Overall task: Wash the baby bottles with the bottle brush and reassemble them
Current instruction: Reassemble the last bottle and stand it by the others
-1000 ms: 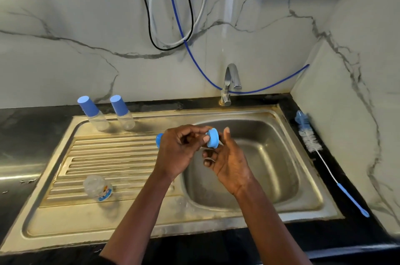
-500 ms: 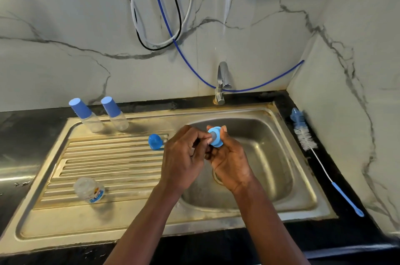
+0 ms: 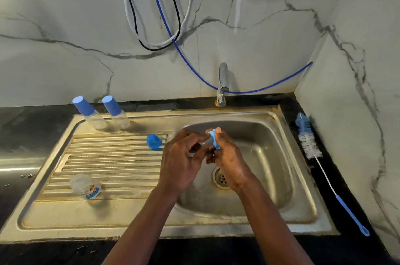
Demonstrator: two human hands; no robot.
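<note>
Over the sink basin [image 3: 270,156] my right hand [image 3: 227,156] grips a blue bottle ring [image 3: 213,138] with a clear teat [image 3: 205,142] in it. My left hand [image 3: 181,161] pinches the teat from the left. A blue cap [image 3: 153,141] lies on the ribbed drainboard [image 3: 112,161]. An open clear bottle [image 3: 85,185] lies on its side at the drainboard's near left. Two capped bottles [image 3: 88,112] [image 3: 115,112] stand at its back edge. The bottle brush [image 3: 311,148] lies on the dark counter to the right of the sink.
A chrome tap [image 3: 223,83] rises behind the basin, with no water visible. Blue, black and white hoses [image 3: 173,35] hang on the marble wall. The drain [image 3: 220,178] sits below my hands. Black counter [image 3: 26,126] surrounds the steel sink; a side wall stands close on the right.
My hands drew together over the basin. The ring turned edge-on in my right hand while my left fingers moved onto the teat. The view shifted, revealing the blue cap on the drainboard.
</note>
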